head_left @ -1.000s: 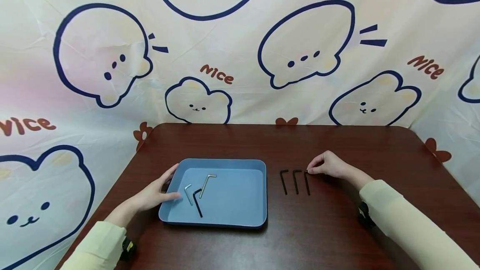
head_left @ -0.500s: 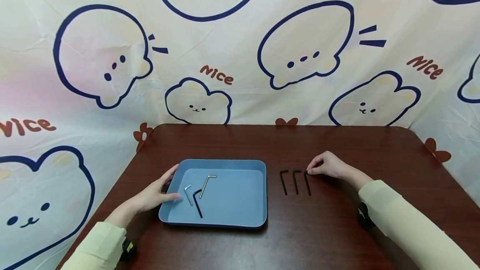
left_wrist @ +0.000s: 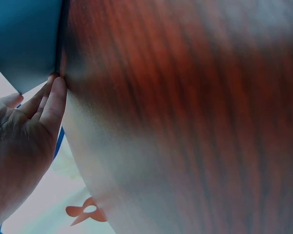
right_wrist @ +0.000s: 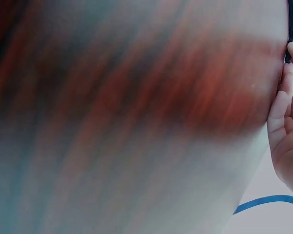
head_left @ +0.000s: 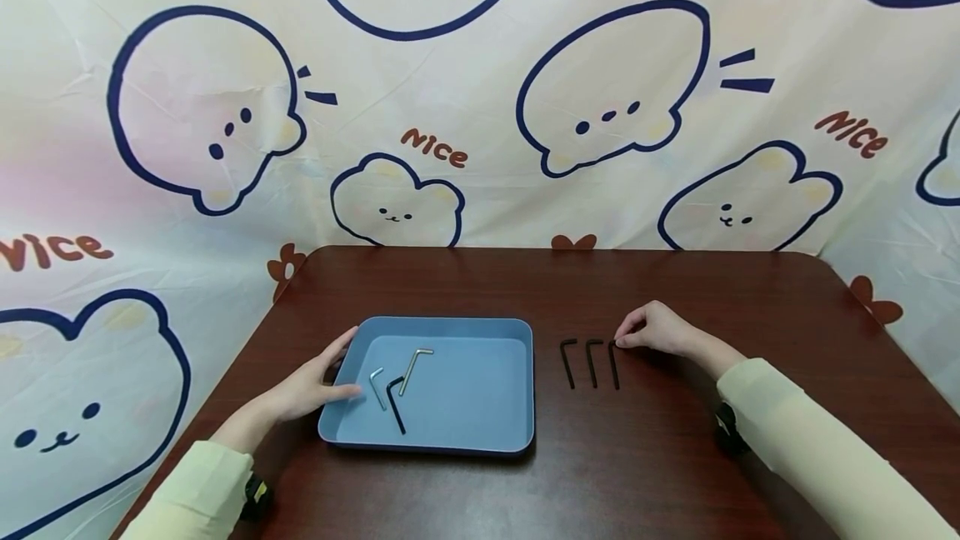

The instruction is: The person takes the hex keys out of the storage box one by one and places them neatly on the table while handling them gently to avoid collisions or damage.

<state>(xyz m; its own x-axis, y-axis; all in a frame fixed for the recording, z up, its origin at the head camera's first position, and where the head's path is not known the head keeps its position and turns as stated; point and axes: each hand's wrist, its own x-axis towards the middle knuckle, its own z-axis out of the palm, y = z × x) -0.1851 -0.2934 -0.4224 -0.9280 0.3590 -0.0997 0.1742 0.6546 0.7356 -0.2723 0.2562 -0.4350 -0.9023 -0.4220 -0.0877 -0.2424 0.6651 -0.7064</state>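
My left hand [head_left: 303, 390] grips the left side of a blue tray [head_left: 480, 442], its thumb over the rim and the fingers along the outer wall; in the left wrist view the fingertips touch the tray [left_wrist: 24, 44]. Inside the tray lie a silver hex key [head_left: 377, 390], a brass-coloured hex key [head_left: 408, 372] and a black hex key [head_left: 395, 408]. My right hand [head_left: 660, 330] pinches the bent end of a black hex key [head_left: 615, 369], the rightmost of three in a row. Beside it on the table are the middle black hex key [head_left: 592, 365] and the left one [head_left: 567, 365].
The dark brown wooden table [head_left: 615, 473] extends around the tray and the row of keys. Behind and beside it hangs a pale cloth [head_left: 495, 207] printed with cartoon bears. A dark band [head_left: 729, 430] sits at the right wrist, another [head_left: 255, 497] at the left.
The long end of the rightmost black hex key shifts very slightly sideways in the right hand's pinch. The left hand and the tray stay where they were.
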